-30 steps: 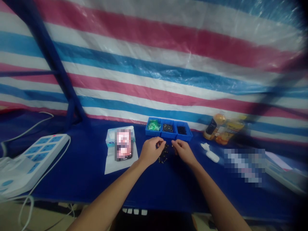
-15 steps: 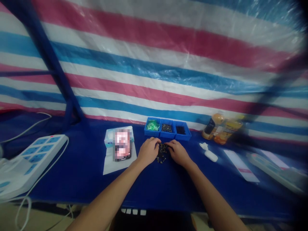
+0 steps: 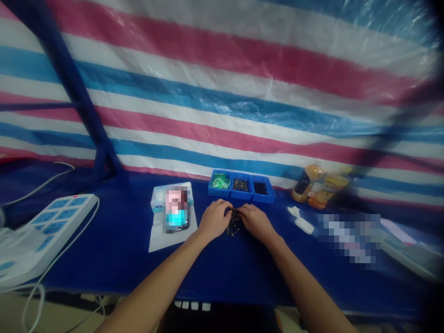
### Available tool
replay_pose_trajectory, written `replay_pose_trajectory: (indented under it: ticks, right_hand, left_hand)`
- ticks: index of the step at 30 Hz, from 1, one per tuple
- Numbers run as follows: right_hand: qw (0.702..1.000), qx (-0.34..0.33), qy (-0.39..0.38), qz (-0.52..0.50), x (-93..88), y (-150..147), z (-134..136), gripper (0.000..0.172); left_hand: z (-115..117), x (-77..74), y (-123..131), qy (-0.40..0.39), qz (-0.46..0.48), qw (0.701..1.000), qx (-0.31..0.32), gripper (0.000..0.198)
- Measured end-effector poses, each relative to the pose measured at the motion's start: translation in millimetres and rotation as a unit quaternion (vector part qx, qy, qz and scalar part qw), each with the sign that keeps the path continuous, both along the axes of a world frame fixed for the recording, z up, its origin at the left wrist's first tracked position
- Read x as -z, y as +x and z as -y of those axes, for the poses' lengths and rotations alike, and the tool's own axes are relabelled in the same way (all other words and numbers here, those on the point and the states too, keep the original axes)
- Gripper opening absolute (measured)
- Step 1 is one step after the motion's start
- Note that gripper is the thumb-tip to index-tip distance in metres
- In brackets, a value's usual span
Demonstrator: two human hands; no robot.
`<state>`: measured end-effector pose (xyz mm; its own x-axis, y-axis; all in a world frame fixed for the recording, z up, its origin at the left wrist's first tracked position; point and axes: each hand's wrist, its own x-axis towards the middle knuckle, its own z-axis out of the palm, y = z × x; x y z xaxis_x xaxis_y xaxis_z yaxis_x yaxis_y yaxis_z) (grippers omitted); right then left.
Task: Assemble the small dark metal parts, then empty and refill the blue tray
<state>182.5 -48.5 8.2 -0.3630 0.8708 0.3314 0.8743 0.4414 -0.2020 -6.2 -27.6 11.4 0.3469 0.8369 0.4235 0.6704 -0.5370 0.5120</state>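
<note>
Between my two hands lies a small loose pile of dark and brassy screws on the blue tabletop. My left hand rests at the pile's left side, thumb and fingers bent together at its far end. From the right, my right hand reaches in with its fingers pinched close to the left fingertips. Whatever the fingertips hold is too small to make out. Just beyond the hands stand three joined blue bins: one with green-tinted packets, one with metallic screws, one with small black pieces.
Left of my hands, a phone with a blurred screen leans on a tissue box. A white power strip and its cable lie far left. Rightward are a white earbud case and two orange bottles. Striped sheeting hangs behind.
My right hand has moved left over the pile, so its fingertips now nearly meet those of my left hand. The left hand has hardly moved. The phone's picture has changed.
</note>
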Motion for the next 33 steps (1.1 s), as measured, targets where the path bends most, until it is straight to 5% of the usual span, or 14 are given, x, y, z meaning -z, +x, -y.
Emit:
replay_pose_trajectory:
  ticks: [9, 16, 21, 28, 33]
  right_hand:
    - [0.960, 0.002, -0.029, -0.277, 2.2, 12.7, -6.7, 0.024]
    - [0.815, 0.000, -0.216, -0.537, -4.9, 5.0, -3.8, 0.036]
    - [0.758, -0.004, -0.256, -0.600, -3.7, 0.3, -0.3, 0.032]
    - [0.783, 0.009, -0.248, -0.571, -8.0, 1.3, 2.1, 0.032]
    - [0.828, -0.024, -0.223, -0.513, -16.3, 2.2, 4.1, 0.035]
  left_hand:
    - [3.1, -5.5, 1.1, 0.002, 0.031, 0.999, 0.022, 0.016]
    - [11.1, -15.7, 4.9, 0.018, 0.057, 0.995, 0.078, 0.013]
    - [12.3, -17.9, 5.6, 0.042, 0.064, 0.995, 0.069, 0.014]
    - [13.4, -16.7, 6.6, 0.053, 0.075, 0.992, 0.083, 0.018]
    - [12.4, -16.1, 6.5, 0.044, 0.088, 0.993, 0.067, 0.017]
